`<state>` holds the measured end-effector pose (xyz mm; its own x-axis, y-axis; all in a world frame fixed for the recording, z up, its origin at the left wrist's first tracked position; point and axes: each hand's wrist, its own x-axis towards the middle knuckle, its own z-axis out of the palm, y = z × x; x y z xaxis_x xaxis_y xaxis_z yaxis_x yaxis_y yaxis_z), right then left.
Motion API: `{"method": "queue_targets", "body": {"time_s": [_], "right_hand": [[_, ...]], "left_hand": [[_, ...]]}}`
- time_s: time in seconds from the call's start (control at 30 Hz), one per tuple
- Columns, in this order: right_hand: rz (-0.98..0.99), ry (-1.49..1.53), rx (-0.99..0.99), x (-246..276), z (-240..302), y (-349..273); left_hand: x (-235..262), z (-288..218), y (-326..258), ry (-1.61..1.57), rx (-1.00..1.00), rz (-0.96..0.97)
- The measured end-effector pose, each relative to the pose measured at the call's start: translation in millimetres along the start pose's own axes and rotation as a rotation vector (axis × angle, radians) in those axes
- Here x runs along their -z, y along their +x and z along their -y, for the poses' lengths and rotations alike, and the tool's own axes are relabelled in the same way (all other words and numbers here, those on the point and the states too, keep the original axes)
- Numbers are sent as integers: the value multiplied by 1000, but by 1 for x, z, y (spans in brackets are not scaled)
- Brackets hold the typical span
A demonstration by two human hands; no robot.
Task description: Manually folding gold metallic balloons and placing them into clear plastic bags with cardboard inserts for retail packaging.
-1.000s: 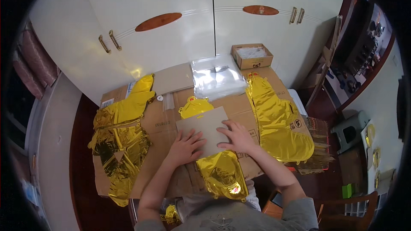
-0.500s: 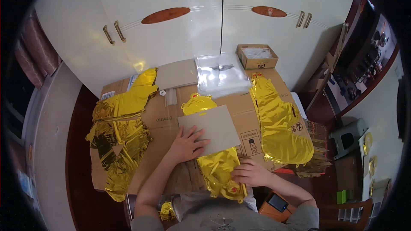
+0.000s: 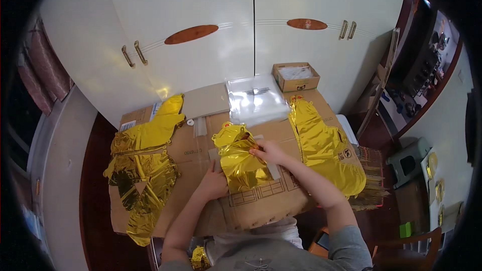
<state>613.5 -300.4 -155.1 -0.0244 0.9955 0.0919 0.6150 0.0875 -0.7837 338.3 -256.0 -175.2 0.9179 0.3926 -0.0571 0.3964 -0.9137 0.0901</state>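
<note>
A gold foil balloon (image 3: 241, 168) lies folded up over a grey cardboard sheet (image 3: 214, 154), which shows only at its edges. My right hand (image 3: 268, 152) is closed on the upper part of the foil, pinching it and drawing it into creases. At the sheet's left edge, my left hand (image 3: 213, 184) rests low beside the foil with a finger stretched out along the card. Some of its fingers are hidden by the foil.
More flat gold foil balloons lie at the left (image 3: 143, 180) and right (image 3: 326, 150) on the cardboard-covered table (image 3: 196, 211). Behind are clear plastic bags (image 3: 256, 100), a grey card stack (image 3: 203, 101) and a small box (image 3: 296, 78). White cabinets (image 3: 201, 0) stand at the back.
My right hand has moved from the balloon's near end up and forward, folding the foil over the grey cardboard sheet. My left hand has slid off the sheet's middle to its left edge.
</note>
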Motion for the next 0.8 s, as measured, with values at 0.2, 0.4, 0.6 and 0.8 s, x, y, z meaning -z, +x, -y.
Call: {"method": "queue_targets", "body": {"time_s": [0.2,0.4,0.6,0.8], "right_hand": [[-60,-94,165,-17,-6,-24],[-188,-160,337,-32,-7,-45],[-155,-149,319,-34,-10,-46],[-157,-172,271,-31,-8,-48]], "left_hand": [[5,-12,-19,94,-62,76],[-1,-29,-42,63,19,-217],[38,-118,-72,-77,206,-445],[6,-152,-46,-78,-16,-270]]}}
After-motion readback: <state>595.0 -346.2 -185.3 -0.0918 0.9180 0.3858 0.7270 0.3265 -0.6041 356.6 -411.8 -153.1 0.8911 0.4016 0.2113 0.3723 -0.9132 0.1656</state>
